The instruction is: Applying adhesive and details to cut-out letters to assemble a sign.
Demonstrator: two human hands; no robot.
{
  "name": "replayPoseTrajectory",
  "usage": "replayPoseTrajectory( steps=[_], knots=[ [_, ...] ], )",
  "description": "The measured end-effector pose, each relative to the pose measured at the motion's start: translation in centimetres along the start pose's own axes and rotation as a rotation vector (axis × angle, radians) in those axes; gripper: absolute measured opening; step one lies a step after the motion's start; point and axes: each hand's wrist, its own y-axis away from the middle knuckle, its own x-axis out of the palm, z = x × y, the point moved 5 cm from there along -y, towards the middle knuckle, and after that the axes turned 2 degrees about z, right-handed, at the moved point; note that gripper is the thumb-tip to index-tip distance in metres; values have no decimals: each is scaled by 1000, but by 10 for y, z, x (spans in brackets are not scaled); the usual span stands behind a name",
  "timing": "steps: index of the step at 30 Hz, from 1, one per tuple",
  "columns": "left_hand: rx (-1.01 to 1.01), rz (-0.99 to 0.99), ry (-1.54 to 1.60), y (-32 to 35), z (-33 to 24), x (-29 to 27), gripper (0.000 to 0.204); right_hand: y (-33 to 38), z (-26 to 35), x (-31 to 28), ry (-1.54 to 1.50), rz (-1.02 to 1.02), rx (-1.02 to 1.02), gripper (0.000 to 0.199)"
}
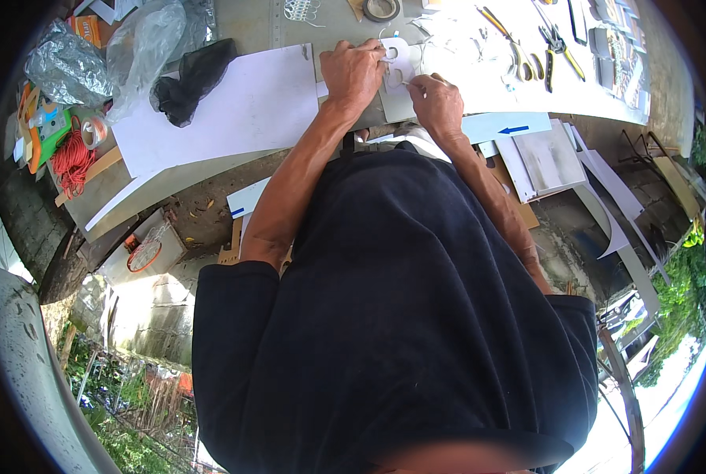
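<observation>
One white piece (401, 63) was pinched by the left hand (354, 73); any grip by the right hand (438, 104), nearby, couldn't be told.

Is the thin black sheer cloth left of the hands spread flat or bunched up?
Bunched up: the black sheer cloth lies crumpled in overlapping dark folds.

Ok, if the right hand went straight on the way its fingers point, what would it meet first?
Most likely the white piece with curved shapes in it, just ahead of the right hand. The fingertips may already be touching it; depth is hard to judge here.
</observation>
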Motion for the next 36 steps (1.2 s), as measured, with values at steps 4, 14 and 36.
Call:
replayPoseTrajectory(
  steps=[4, 14, 36],
  knots=[
    [-8, -13, -17, 1, 0, -1, 21, 2, -14, 16, -546, 196, 407, 18],
    [-24, -16, 13, 0, 2, 0, 23, 10, -2, 19, -752, 230, 605, 22],
    [-37, 0, 72, 0, 4, 5, 24, 7, -7, 26, -495, 211, 596, 27]
  ],
)
